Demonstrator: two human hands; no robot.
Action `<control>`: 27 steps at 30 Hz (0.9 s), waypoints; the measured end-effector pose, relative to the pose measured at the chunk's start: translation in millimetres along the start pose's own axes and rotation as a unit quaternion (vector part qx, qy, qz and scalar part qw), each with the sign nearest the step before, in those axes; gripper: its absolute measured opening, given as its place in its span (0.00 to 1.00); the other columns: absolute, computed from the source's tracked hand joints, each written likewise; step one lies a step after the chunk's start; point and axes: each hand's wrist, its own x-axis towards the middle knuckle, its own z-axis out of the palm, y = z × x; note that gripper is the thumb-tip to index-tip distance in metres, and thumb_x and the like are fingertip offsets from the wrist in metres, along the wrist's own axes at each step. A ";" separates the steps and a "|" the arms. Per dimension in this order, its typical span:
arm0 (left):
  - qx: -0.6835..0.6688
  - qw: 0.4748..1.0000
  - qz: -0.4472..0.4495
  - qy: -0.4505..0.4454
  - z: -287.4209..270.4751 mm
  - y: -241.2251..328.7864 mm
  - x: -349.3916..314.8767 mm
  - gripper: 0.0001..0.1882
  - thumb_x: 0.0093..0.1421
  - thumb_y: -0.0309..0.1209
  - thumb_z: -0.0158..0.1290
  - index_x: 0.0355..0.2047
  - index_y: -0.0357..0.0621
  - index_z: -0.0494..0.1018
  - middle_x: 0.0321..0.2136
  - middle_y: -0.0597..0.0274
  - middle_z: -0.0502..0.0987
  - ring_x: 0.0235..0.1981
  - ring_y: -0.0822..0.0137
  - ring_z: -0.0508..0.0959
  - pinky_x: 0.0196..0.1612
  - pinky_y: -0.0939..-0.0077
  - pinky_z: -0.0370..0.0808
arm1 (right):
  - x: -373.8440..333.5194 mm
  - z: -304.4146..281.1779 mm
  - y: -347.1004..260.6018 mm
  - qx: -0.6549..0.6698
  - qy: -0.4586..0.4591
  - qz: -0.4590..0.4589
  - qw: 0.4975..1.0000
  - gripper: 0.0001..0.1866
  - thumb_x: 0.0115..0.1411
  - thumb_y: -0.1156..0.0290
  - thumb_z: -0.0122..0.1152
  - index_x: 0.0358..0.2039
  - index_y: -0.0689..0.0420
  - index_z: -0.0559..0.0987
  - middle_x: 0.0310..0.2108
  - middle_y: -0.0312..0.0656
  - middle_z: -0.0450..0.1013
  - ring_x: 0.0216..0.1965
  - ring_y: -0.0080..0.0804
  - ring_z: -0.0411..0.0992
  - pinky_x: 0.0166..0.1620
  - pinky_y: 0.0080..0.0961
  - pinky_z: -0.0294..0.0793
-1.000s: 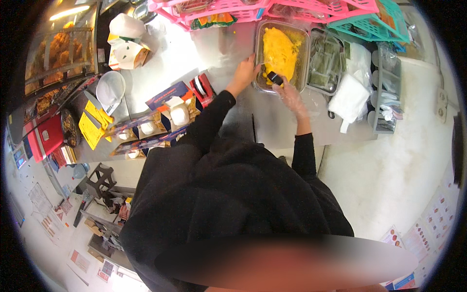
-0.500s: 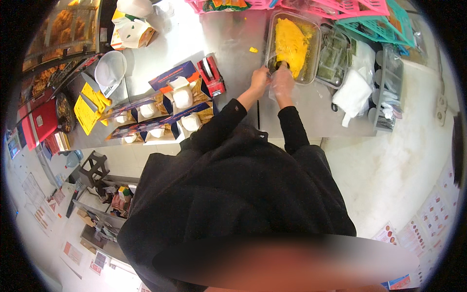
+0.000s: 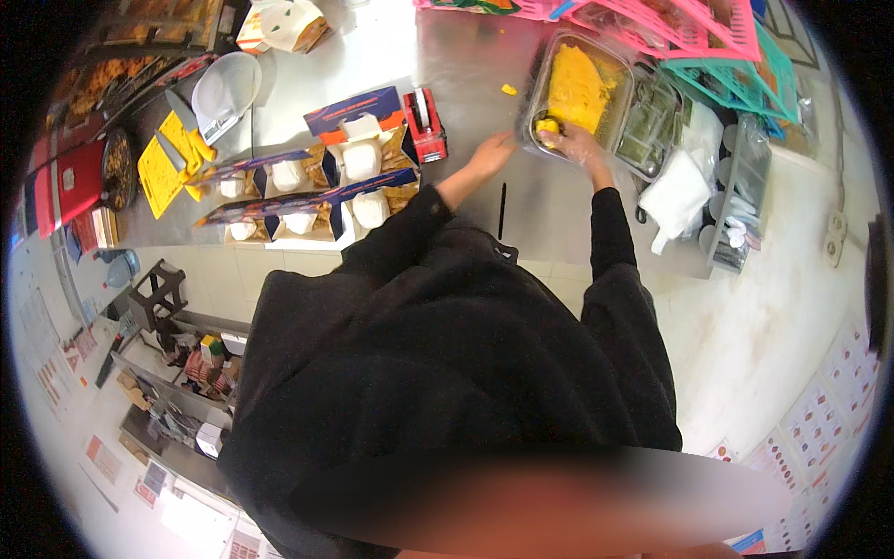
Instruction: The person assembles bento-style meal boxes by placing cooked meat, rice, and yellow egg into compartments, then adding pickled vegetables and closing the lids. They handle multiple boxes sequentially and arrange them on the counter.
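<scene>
A clear plastic tub [image 3: 610,130] at the upper right holds a mound of yellow food [image 3: 575,88]. My right hand [image 3: 579,147], in a clear plastic glove, reaches over the near rim. Its fingers are closed on a small dark, rounded, scoop-like thing [image 3: 537,125] with a yellow lump on it; its exact kind is unclear. My left hand [image 3: 491,155] hovers left of the tub, fingers stretched out, touching nothing I can see.
Open boxes [image 3: 363,160] with white packets and fried food stand at the left, beside a red tape dispenser [image 3: 426,126]. A tub of dark green food [image 3: 649,126] and a white cloth [image 3: 674,194] lie right. Pink baskets [image 3: 643,23] line the back. Knives rest on a yellow board [image 3: 160,182].
My hands have moved apart: the left has drawn away from the tub's near edge, and the right has shifted over the tub with yellow food now visible at its fingertips. The whole view has shifted slightly.
</scene>
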 end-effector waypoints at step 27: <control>0.362 0.905 0.019 0.220 -183.6 -146.2 -217.0 0.17 0.54 0.23 0.49 0.45 0.37 0.70 0.39 0.33 0.72 0.33 0.38 0.77 0.37 0.50 0.75 | -34.9 32.9 32.9 0.460 0.163 0.140 0.862 0.18 0.57 0.51 0.63 0.30 0.52 0.70 0.17 0.25 0.57 0.14 0.14 0.52 0.18 0.16 0.50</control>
